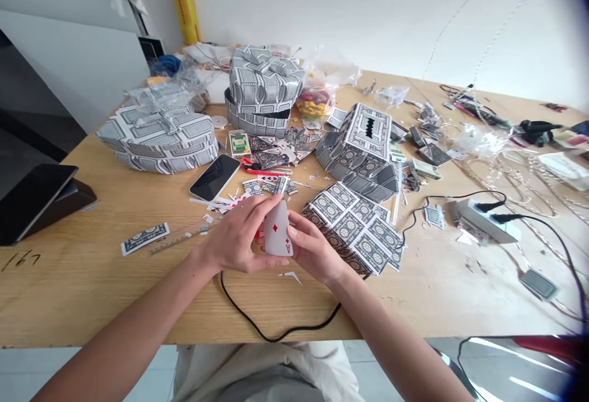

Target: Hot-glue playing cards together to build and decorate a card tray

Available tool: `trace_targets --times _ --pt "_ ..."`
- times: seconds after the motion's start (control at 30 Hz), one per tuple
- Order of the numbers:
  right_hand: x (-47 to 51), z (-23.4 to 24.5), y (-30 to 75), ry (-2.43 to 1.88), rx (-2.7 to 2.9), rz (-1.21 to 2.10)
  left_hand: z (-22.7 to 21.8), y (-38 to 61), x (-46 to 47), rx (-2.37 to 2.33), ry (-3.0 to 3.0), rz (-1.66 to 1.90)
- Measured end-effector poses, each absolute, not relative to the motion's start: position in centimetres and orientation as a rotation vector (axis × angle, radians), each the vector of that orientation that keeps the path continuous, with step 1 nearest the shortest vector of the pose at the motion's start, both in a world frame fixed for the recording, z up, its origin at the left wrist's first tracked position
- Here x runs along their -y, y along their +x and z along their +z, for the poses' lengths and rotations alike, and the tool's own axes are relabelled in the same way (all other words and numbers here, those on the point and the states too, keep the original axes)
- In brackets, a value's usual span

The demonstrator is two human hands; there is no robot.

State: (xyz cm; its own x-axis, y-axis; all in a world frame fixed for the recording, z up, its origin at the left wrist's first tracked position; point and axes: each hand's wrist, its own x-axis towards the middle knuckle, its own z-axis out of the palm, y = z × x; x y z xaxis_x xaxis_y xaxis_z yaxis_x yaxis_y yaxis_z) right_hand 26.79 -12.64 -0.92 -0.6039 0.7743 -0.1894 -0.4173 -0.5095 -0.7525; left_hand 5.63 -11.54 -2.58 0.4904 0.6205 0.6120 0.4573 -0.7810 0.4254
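Head view: left hand (pixel 237 237) and right hand (pixel 316 250) pinch ace card (pixel 277 230) beside card-covered box (pixel 356 227).

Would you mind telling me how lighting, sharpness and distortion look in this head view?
Head view: soft even light, faint shadows on the table; the playing card is sharp; the top-right corner darkens and blurs.

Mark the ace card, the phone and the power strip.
ace card (pixel 277 234), head view, middle of its white face.
phone (pixel 215 177), head view, centre of dark screen.
power strip (pixel 481 220), head view, its white body.
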Motion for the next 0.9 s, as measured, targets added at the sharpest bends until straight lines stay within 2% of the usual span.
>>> trace_targets --times 0.9 --pt "12.3 -0.8 27.6 -0.731 0.94 1.979 -2.3 4.6 11.3 -0.947 2.467 1.207"
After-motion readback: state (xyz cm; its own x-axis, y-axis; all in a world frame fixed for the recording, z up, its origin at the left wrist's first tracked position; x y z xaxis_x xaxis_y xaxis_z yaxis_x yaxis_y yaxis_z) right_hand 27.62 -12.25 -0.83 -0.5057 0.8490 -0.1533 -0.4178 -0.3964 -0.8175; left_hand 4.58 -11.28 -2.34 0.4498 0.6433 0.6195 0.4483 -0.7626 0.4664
